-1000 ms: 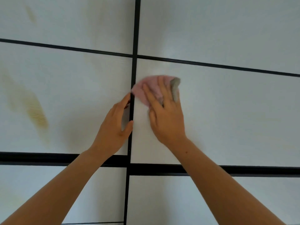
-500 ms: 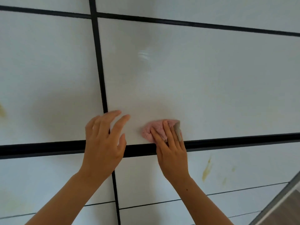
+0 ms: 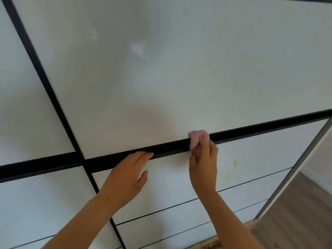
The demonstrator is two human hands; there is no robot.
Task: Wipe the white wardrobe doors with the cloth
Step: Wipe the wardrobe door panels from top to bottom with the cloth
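- We see the right hand [image 3: 203, 168] with its fingers [image 3: 205, 147] curled round the pink cloth [image 3: 196, 139]. The thumb is on the left side, so the cloth is bunched and pinched between them.
- The cloth sits at those fingertips. It is pressed against the black rail [image 3: 251, 129] and overlaps the lower edge of the white panel above it.
- To the left of the right fingers, we find the left hand [image 3: 125, 177] flat on the doors [image 3: 161, 78]. Its fingers are straight and close together and hold nothing, and their tips touch the lower edge of the same rail. The thumb is spread to the side.
- The two hands are apart, with a bare stretch of rail and white panel between them.
- Just right of the right fingers and below the rail, we note faint yellowish stains [image 3: 235, 161] on the white surface.
- Below both wrists, thin dark lines [image 3: 161, 211] run across the lower panel.
- Left of the left fingers, a black strip [image 3: 45, 83] crosses the rail and marks where two doors meet.
- Far right of the right fingers, a grey frame [image 3: 305, 159] edges the door, and beyond it lies wooden floor [image 3: 296, 212].
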